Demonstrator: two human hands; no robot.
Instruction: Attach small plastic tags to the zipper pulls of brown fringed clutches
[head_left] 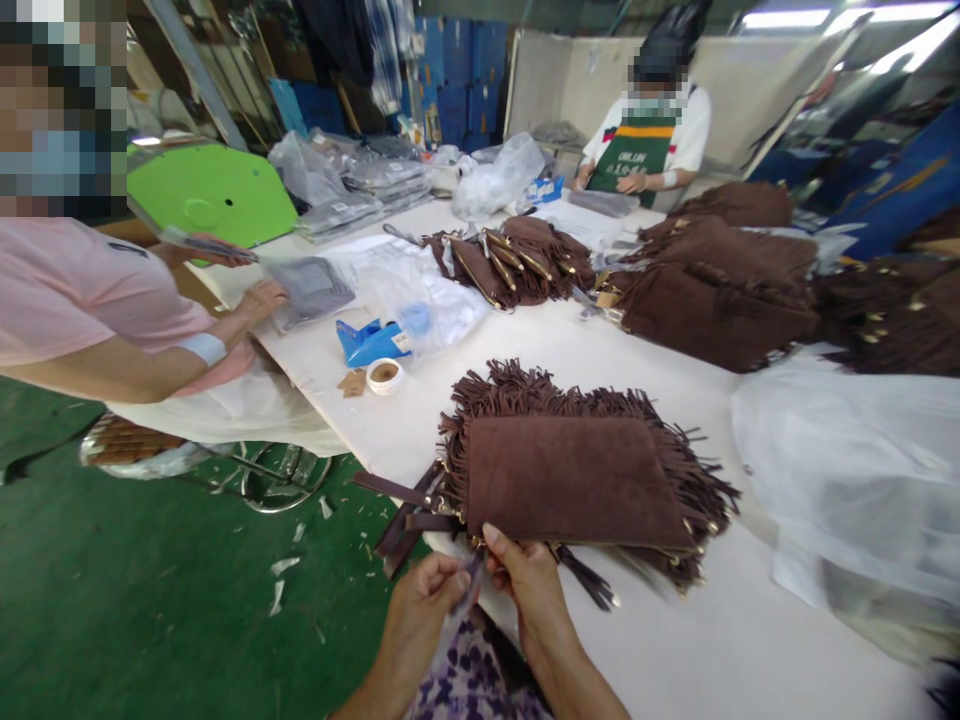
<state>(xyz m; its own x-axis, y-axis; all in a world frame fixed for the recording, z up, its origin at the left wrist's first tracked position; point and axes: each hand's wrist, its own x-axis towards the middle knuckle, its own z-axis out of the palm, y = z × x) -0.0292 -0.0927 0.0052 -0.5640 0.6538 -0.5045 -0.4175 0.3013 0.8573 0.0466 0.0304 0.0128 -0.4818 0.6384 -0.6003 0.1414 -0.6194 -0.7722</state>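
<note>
Bag [574, 480]: brown suede, flat, fringe around its edges, lying on the desk [720, 640] just beyond the fingers.
Axis: long side runs left to right, straps [401, 510] trailing left.
Left hand [420, 600]: fingers pinched on a strap end.
Right hand [529, 580]: fingers closed at the bag's near edge.

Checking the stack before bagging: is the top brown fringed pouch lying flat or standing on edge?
Flat. The brown fringed pouch lies broad face up on the table, fringe spread around it; both hands pinch at its near edge.
</note>
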